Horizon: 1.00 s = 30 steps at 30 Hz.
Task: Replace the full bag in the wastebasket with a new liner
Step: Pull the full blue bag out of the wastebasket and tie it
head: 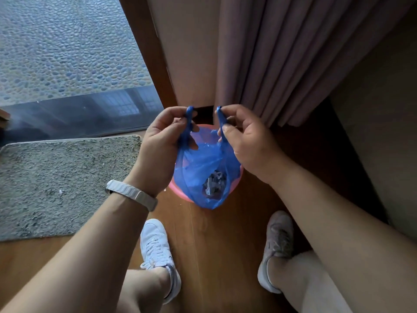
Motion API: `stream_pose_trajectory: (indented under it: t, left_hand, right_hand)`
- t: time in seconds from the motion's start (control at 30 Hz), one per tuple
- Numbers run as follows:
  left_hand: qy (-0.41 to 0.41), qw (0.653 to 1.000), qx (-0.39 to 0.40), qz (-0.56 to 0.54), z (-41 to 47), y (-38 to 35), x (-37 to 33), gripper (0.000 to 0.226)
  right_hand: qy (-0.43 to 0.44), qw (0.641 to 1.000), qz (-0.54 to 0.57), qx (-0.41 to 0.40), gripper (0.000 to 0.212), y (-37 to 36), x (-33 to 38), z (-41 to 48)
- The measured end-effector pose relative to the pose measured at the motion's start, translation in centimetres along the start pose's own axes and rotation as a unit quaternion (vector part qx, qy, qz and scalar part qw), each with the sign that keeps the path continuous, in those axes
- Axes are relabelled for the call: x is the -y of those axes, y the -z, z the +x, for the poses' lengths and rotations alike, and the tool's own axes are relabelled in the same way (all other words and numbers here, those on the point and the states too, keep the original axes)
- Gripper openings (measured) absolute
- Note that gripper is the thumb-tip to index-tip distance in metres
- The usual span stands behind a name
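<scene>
Blue bag (204, 166), head view: sitting in pink wastebasket (179, 192) on the floor (214, 245); pinching one handle (188, 123) in left grip (162, 141), other in right grip (246, 141), fingers curled tight, probably readying a knot to contain trash (214, 184).
</scene>
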<state>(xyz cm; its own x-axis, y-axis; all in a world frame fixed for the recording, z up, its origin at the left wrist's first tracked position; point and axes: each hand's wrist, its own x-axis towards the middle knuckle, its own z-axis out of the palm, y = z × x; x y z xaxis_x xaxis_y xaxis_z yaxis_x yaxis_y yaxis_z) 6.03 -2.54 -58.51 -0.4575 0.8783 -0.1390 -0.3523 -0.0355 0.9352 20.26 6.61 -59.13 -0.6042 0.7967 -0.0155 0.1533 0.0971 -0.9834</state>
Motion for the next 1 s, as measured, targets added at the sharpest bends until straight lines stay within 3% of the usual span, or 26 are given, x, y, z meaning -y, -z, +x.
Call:
stream_pose_trajectory:
  t: [0.33,0.47,0.57,0.83,1.0]
  left_hand:
    - [0.028,0.998,0.028,0.050,1.4,-1.3,2.2,0.015]
    - [0.066,0.995,0.026,0.074,1.3,-1.2,2.8,0.045]
    - [0.091,0.993,0.023,0.077,1.4,-1.0,2.9,0.052]
    - [0.123,0.982,0.046,0.135,1.6,-0.2,3.5,0.037]
    - [0.117,0.982,0.050,0.137,1.6,0.3,3.7,0.009]
  right_hand:
    - [-0.050,0.998,-0.044,0.016,0.017,-1.5,-2.1,0.4]
    - [-0.061,0.998,-0.020,0.015,0.018,-1.9,-2.8,0.5]
    - [-0.062,0.998,0.004,0.024,0.021,-1.8,-2.4,0.4]
    - [-0.051,0.996,0.021,0.077,0.024,-1.2,-1.7,0.0]
    - [-0.048,0.995,0.029,0.080,0.015,-1.2,-2.3,0.2]
